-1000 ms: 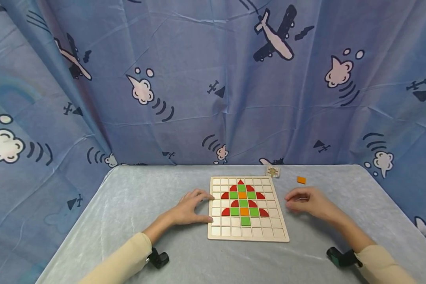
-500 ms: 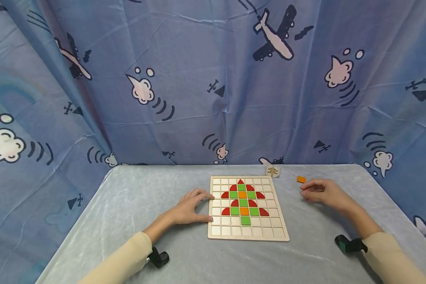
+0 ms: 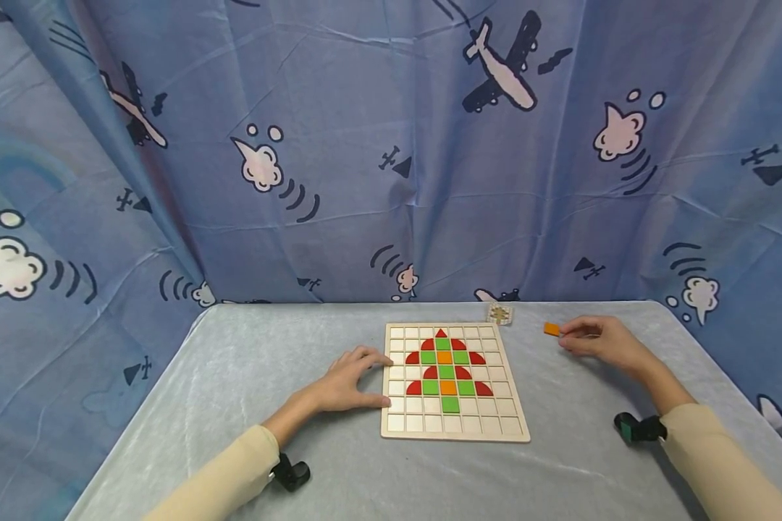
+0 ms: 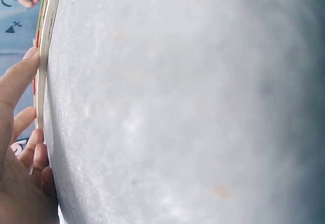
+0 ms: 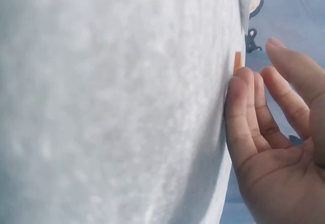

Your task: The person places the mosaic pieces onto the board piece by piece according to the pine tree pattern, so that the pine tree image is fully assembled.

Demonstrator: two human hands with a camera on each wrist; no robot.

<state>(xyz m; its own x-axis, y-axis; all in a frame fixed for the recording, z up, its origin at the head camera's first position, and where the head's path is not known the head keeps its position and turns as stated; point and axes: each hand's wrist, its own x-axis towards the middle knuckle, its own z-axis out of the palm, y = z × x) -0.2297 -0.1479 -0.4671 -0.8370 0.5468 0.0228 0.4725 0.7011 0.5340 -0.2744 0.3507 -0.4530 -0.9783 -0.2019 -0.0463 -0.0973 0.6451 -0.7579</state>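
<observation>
A square wooden grid board (image 3: pixel 423 427) lies on the table, bearing a tree-like pattern of green and orange squares with red curved and triangular pieces. My left hand (image 3: pixel 348 383) rests at its left side, thumb and index fingertip spread along the edge; the left wrist view shows those fingers against the board's rim (image 4: pixel 43 71). Beyond the board's right side lies a loose orange square tile (image 3: pixel 551 329). My right hand (image 3: pixel 606 344) is at that tile with its fingertips beside it; the right wrist view shows thumb and fingers apart. Whether they touch the tile is unclear.
A small patterned card or packet (image 3: pixel 499 314) lies behind the board's far right corner. The table (image 3: pixel 287 347) has a pale grey cloth cover. A blue curtain (image 3: pixel 339 145) with airplane and cloud prints hangs at the far edge.
My right hand has moved away from the board, to the right and farther back, reaching the orange tile. The left hand stays at the board's edge.
</observation>
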